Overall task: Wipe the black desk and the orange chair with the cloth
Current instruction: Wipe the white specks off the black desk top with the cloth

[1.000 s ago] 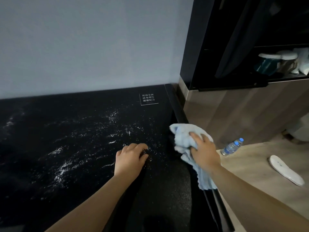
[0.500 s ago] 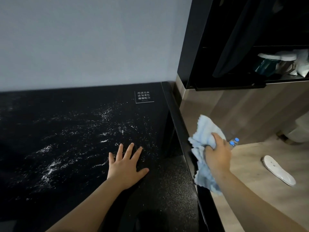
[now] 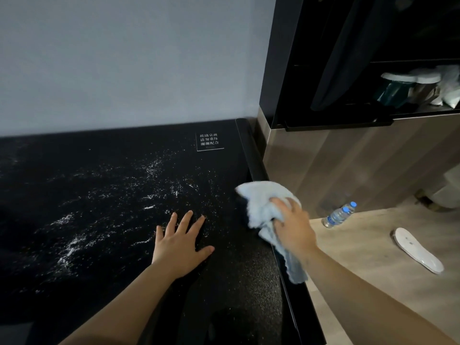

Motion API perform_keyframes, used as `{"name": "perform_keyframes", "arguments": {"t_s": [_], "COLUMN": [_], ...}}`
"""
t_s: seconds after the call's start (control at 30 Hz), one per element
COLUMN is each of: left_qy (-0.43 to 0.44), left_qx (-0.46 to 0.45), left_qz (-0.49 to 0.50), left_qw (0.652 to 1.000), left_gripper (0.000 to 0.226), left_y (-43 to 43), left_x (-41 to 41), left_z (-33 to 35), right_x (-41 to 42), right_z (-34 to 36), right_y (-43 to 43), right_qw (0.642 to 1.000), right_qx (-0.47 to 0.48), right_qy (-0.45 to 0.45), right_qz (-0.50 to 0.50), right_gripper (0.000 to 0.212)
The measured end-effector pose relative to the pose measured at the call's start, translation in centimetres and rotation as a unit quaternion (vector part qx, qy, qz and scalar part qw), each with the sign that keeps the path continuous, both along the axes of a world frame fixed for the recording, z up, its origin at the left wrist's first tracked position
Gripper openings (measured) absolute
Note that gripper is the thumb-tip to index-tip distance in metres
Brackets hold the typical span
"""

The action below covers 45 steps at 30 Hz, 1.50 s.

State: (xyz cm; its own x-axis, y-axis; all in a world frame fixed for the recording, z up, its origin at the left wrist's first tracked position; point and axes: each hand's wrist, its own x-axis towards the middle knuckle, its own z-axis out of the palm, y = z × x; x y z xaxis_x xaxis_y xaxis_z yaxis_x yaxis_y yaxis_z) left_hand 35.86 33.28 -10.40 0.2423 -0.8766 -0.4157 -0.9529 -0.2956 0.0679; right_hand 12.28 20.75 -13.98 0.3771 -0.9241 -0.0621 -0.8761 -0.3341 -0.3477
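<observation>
1. Nearest, at lower centre of the frame, the left hand (image 3: 180, 247) lies flat on the black desk (image 3: 99, 220), fingers straight and spread, holding nothing. A second ago it was curled into a loose fist on the same patch; it opened half a second ago and has stayed put, which reads as bracing.
2. Right of centre, the right hand (image 3: 292, 225) grips the bunched pale blue cloth (image 3: 263, 207), fingers curled round it, a tail hanging over the desk's right edge. Half a second ago the cloth was lifted off past that edge; now it is back over the desk's right margin, so another stroke looks about to start.
3. Further in, white streaks and specks (image 3: 154, 185) cover the middle of the desk, so I judge the wiping far from done. A small printed label (image 3: 209, 142) sits near the back right corner.
4. On the floor at right lie a water bottle (image 3: 339, 215) and a white insole (image 3: 418, 250).
5. No orange chair is in view.
</observation>
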Motion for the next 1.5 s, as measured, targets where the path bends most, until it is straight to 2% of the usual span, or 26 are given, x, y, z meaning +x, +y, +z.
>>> {"name": "perform_keyframes", "arguments": {"t_s": [0.07,0.13,0.2,0.23,0.3,0.4,0.43,0.5,0.57,0.6,0.63,0.73,0.77,0.83,0.9,0.93,1.0,1.03,1.1,1.13,1.2,1.27,1.33,1.37,1.43,1.5], "left_qy": [0.003,0.0,-0.003,-0.005,-0.008,-0.004,0.0,0.005,0.005,0.006,0.006,0.009,0.01,0.006,0.006,0.006,0.001,-0.001,-0.002,0.0,0.003,0.006,0.005,0.006,0.015,0.032], "left_qx": [0.0,-0.004,-0.013,-0.018,-0.024,-0.022,-0.024,-0.025,-0.024,-0.026,-0.027,-0.029,-0.031,-0.033,-0.033,-0.032,-0.034,-0.036,-0.032,-0.029,-0.021,-0.014,-0.014,-0.021,-0.041,-0.044], "left_qz": [0.001,0.001,0.003,0.002,0.006,0.008,0.007,0.002,-0.005,-0.004,-0.002,-0.001,-0.007,-0.02,-0.024,-0.025,-0.022,-0.021,-0.024,-0.026,-0.033,-0.043,-0.05,-0.053,-0.051,-0.047], "left_qw": [1.0,1.0,1.0,1.0,1.0,1.0,1.0,1.0,1.0,1.0,1.0,1.0,0.999,0.999,0.999,0.999,0.999,0.999,0.999,0.999,0.999,0.999,0.999,0.998,0.998,0.997], "left_gripper": [0.079,0.078,0.077,0.077,0.075,0.066,0.065,0.068,0.069,0.069,0.068,0.066,0.066,0.067,0.068,0.068,0.068,0.068,0.067,0.067,0.067,0.068,0.067,0.066,0.065,0.066], "left_y": [0.1,0.4,0.4,0.4,0.6,0.6,0.5,0.5,0.6,0.7,0.7,0.7,0.7,0.8,0.8,0.8,0.8,0.8,0.9,0.9,0.7,0.4,-0.1,-0.5,-1.2,-1.6], "left_x": [-0.1,-0.2,-0.1,-0.1,-0.2,-0.1,-0.1,0.1,0.2,0.2,0.2,0.3,0.4,0.8,1.0,0.9,0.7,0.6,0.7,0.8,1.1,1.3,1.5,1.7,2.4,3.2], "left_z": [0.0,0.0,-0.1,-0.3,-0.3,-0.1,-0.1,-0.1,-0.2,-0.2,-0.2,-0.1,-0.1,0.1,0.2,0.3,0.4,0.3,0.3,0.4,0.6,0.9,1.4,1.6,1.7,1.9], "right_x": [-2.0,-2.8,-1.5,-0.2,2.4,3.7,3.5,3.3,3.0,3.4,4.0,4.5,4.2,3.3,2.3,2.4,3.9,4.9,6.5,6.7,6.3,5.9,6.4,7.2,8.8,9.1], "right_z": [-0.6,0.1,1.6,2.8,3.1,2.3,2.1,2.8,2.8,2.8,2.9,2.2,2.2,2.8,3.2,4.1,5.3,5.6,5.1,3.9,3.5,4.3,5.5,5.8,6.0,4.4], "right_y": [-1.6,-2.0,-0.8,0.8,5.0,8.3,7.1,3.7,1.0,1.2,2.0,5.4,5.0,1.6,-2.1,-2.7,-2.4,-1.6,0.7,1.0,-0.9,-3.7,-5.3,-5.4,-4.2,-2.7], "right_qw": [0.982,0.962,0.968,0.975,0.995,0.984,0.979,0.987,0.993,0.992,0.994,0.989,0.988,0.997,0.978,0.968,0.976,0.987,0.995,0.99,0.993,0.984,0.974,0.98,0.998,0.99], "right_qx": [0.039,0.001,-0.075,-0.071,-0.098,-0.083,-0.118,-0.133,-0.036,-0.015,-0.038,-0.107,-0.108,-0.067,0.017,0.027,-0.061,-0.084,-0.084,-0.087,-0.034,0.041,0.024,-0.012,-0.048,-0.061], "right_qy": [-0.067,-0.093,-0.138,-0.152,-0.033,0.022,0.023,0.044,0.036,0.026,0.034,0.051,0.055,0.04,-0.001,-0.018,-0.051,-0.048,0.035,0.081,0.11,0.039,0.014,0.005,0.006,0.096], "right_qz": [-0.171,-0.257,-0.194,-0.147,-0.001,0.154,0.165,0.072,-0.105,-0.121,-0.096,0.085,0.099,-0.017,-0.207,-0.249,-0.201,-0.127,0.046,0.081,-0.007,-0.169,-0.226,-0.197,-0.046,0.078], "right_gripper": [0.048,0.045,0.045,0.045,0.043,0.045,0.045,0.047,0.048,0.049,0.049,0.052,0.052,0.048,0.047,0.049,0.051,0.051,0.051,0.05,0.049,0.048,0.048,0.049,0.052,0.051]}}
